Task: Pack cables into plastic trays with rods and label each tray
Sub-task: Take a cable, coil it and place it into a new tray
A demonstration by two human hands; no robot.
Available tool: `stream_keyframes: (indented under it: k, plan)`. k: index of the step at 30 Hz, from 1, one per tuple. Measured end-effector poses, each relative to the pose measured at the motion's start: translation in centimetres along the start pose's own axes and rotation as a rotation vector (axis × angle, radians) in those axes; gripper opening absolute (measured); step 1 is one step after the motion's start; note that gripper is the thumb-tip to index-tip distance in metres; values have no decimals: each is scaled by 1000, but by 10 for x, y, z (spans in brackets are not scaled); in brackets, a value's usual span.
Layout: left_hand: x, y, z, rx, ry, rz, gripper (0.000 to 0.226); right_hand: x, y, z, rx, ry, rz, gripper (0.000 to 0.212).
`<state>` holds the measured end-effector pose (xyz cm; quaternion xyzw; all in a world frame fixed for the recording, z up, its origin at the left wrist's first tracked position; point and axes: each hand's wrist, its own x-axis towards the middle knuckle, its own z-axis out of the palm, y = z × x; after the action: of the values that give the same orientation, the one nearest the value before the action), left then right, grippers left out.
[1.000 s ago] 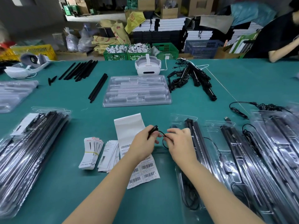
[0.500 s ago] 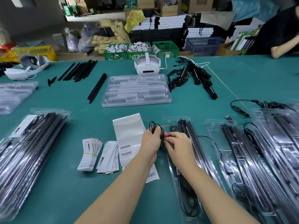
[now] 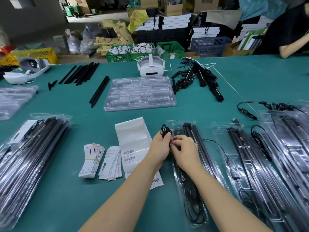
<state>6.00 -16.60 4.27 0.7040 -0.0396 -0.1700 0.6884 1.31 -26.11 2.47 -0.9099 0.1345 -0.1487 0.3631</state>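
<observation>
cable (image 3: pixel 164 131), coiled in small loops, is pinched by the left hand (image 3: pixel 160 146) at 12 o'clock of the label sheet (image 3: pixel 133 139), while its loose end is grasped by the right hand (image 3: pixel 183 150) over the tray (image 3: pixel 189 164); loops should be kept tight before it is laid beside the rods (image 3: pixel 194 136).

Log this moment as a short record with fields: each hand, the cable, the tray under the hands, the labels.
left hand: grips a coiled bundle of the black cable
right hand: fingers curled, pinching the cable beside the left hand
tray in work: clear plastic, holds black rods and cable loops at its near end
label sheet: barcode stickers, lies left of the tray, partly under the left forearm
empty tray stack: beyond, mid-table
</observation>
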Motion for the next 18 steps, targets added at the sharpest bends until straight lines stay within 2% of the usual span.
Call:
stream_keyframes:
  k: [5,8,11,13,15,18]
  plan:
    - [1,-9,0,144,36,44,20,0,-1,-1,-18,-31,-8,20]
    - [2,-7,3,124,52,-60,22,-4,1,-1,-40,-41,-72,19]
    - [4,2,3,58,12,-221,44,-9,5,-1,-82,-58,-142,21]
    - [5,7,1,-45,-36,-293,51,-10,6,-1,-115,-61,-158,25]
    - [4,10,0,-101,-74,-333,48,-11,5,1,-175,-74,-177,32]
    - [5,9,1,-3,-73,-287,45,-13,3,2,-260,-79,-204,35]
